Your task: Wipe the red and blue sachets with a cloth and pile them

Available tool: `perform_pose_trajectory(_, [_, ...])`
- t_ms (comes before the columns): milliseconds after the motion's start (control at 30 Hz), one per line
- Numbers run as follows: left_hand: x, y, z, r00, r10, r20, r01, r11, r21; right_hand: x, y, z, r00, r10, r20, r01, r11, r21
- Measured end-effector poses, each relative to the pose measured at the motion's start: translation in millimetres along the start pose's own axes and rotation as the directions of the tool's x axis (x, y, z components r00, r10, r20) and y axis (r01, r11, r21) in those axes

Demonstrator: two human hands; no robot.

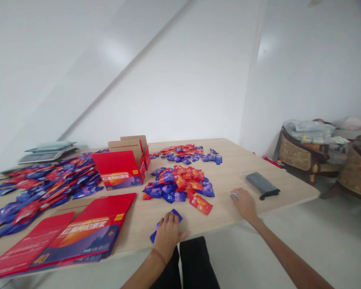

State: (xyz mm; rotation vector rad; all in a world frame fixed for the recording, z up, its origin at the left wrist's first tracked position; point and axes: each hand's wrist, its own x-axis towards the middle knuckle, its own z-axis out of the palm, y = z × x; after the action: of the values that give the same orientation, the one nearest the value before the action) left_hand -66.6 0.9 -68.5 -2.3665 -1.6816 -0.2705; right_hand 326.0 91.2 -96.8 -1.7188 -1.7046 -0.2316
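Note:
My left hand (167, 233) lies near the table's front edge, its fingers bent over a blue sachet (177, 214) that they partly cover. To the right, my right hand (244, 202) rests on the tabletop, its fingers closed on a small crumpled grey-white piece (235, 196), too small to tell its kind. Between and beyond the hands is a pile of red and blue sachets (180, 180). One red sachet (201, 204) lies at the pile's near edge. A folded dark grey cloth (262, 184) is just right of my right hand.
Flattened red-and-blue cartons (93, 228) lie at the table's front left. Standing open cartons (118, 168) are behind them. A large sachet heap (57, 176) spreads leftward, with another group (183, 152) farther back. Armchairs (301, 152) with plastic bags stand at right.

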Motion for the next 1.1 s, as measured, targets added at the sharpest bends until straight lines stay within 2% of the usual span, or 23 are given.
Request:
perform_pose_trajectory(100, [-14.5,-6.0,-3.2,0.993,0.115,0.016,-0.113,0.991,-0.077,-1.9,5.4,5.5,1.000,-0.013,-0.005,0.013,1.000,0.020])
perform_pose_trajectory(167, [-26.4,-7.4,-6.8,0.974,0.224,-0.029,-0.226,0.969,-0.103,-3.4,9.6,9.2,1.000,-0.019,-0.008,0.019,0.999,0.041])
perform_pose_trajectory(300, [-44.2,-8.6,-24.3,0.879,0.432,-0.201,-0.456,0.886,-0.089,-5.7,18.3,16.4,0.999,-0.034,-0.020,0.036,0.996,0.081])
perform_pose_trajectory(400, [-43.4,-11.6,-47.2,0.800,0.519,-0.302,-0.560,0.826,-0.066,-6.5,23.0,19.6,0.999,-0.042,-0.030,0.045,0.994,0.097])
perform_pose_trajectory(500, [-30.7,-17.6,-72.3,0.774,0.535,-0.338,-0.592,0.800,-0.091,-6.9,25.0,20.0,0.999,-0.047,-0.024,0.050,0.992,0.116])
perform_pose_trajectory(633, [-4.5,-23.8,-102.8,0.776,0.581,-0.246,-0.617,0.780,-0.104,-7.6,24.7,19.5,0.999,-0.028,-0.023,0.031,0.989,0.142])
perform_pose_trajectory(800, [28.4,-18.4,-140.1,0.813,0.582,-0.010,-0.583,0.813,-0.012,-8.2,24.4,19.7,1.000,-0.016,-0.019,0.019,0.987,0.159])
perform_pose_trajectory(833, [33.3,-16.0,-147.0,0.801,0.597,0.048,-0.598,0.801,0.021,-8.3,24.4,19.6,1.000,-0.014,-0.013,0.016,0.987,0.162])
perform_pose_trajectory(900, [40.3,-11.0,-158.3,0.745,0.651,0.146,-0.665,0.741,0.093,-8.5,24.1,19.3,1.000,-0.010,-0.004,0.010,0.986,0.168])
perform_pose_trajectory(967, [44.0,-6.9,-164.8,0.694,0.695,0.189,-0.720,0.673,0.171,-8.8,23.8,18.7,1.000,-0.004,0.000,0.004,0.985,0.173])
perform_pose_trajectory(1033, [46.2,-5.0,-166.2,0.678,0.717,0.164,-0.732,0.637,0.242,-9.0,23.3,18.1,1.000,0.001,-0.002,-0.001,0.984,0.176])
perform_pose_trajectory(1100, [49.6,-6.6,-163.4,0.680,0.728,0.091,-0.716,0.631,0.299,-9.2,22.7,17.6,1.000,0.001,-0.005,0.000,0.984,0.179])
